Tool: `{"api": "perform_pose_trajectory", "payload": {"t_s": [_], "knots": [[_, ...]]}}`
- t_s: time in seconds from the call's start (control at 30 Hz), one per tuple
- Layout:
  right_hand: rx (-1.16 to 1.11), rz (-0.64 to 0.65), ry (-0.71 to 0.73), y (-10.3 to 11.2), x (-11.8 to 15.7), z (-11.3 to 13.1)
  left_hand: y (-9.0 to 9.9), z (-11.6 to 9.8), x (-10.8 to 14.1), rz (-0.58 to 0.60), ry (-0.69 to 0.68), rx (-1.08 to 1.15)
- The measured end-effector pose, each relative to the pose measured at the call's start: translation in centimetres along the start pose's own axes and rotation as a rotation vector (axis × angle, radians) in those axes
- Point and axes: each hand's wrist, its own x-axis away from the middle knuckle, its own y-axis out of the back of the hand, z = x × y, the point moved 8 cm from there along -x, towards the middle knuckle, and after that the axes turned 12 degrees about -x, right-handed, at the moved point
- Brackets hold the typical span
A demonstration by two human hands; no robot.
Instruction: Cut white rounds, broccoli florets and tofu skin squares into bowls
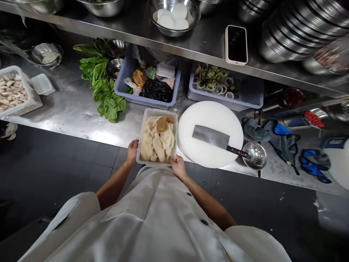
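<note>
A clear plastic container [176, 140] full of pale, cream-coloured pieces of food [155, 143] sits at the counter's front edge, close to my body. One browner piece [165, 123] lies on top. My left hand [132, 150] grips the container's left side, and my right hand [178, 165] is closed on its lower right corner. Right beside the container is a round white cutting board [199, 116]. On that board rests a cleaver [211, 136], its dark handle reaching over a small metal bowl [255, 156].
Behind are two blue-grey bins [147, 101] [226, 102] of food, with leafy greens [105, 83] to the left. White basket [27, 105] of sliced mushrooms stands far left. Gloves [280, 136] lie right. The overhead shelf [131, 34] carries bowls and a phone [236, 44].
</note>
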Motion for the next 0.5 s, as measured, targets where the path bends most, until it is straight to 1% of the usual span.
{"api": "perform_pose_trajectory", "payload": {"t_s": [0.03,0.07,0.13,0.17,0.23,0.3,0.37,0.43,0.5], "knots": [[0.009,-0.006,-0.005,0.5,0.3,-0.2,0.7,0.9,1.0,-0.043,0.043,-0.037],[0.02,-0.013,-0.01,1.0,0.7,-0.4,1.2,1.9,2.0,-0.06,0.096,-0.06],[0.035,-0.023,-0.023,1.6,1.4,-1.0,1.0,3.5,4.1,-0.007,0.184,-0.084],[0.046,-0.022,-0.03,1.6,1.7,-1.2,0.8,4.0,4.9,0.024,0.207,-0.095],[0.112,-0.003,-0.028,1.2,2.0,-1.4,0.5,4.1,5.9,0.04,0.209,-0.131],[0.254,0.022,0.001,0.3,2.0,-1.3,0.7,3.2,6.0,0.002,0.143,-0.236],[0.447,0.037,0.019,-0.6,1.3,-0.9,0.8,1.7,5.4,-0.014,0.057,-0.357],[0.582,0.034,0.003,-1.1,0.0,-0.6,0.5,-0.4,4.1,0.008,-0.057,-0.526],[0.641,0.036,-0.01,-1.4,-1.7,-0.1,0.0,-2.8,2.4,0.034,-0.169,-0.727]]}}
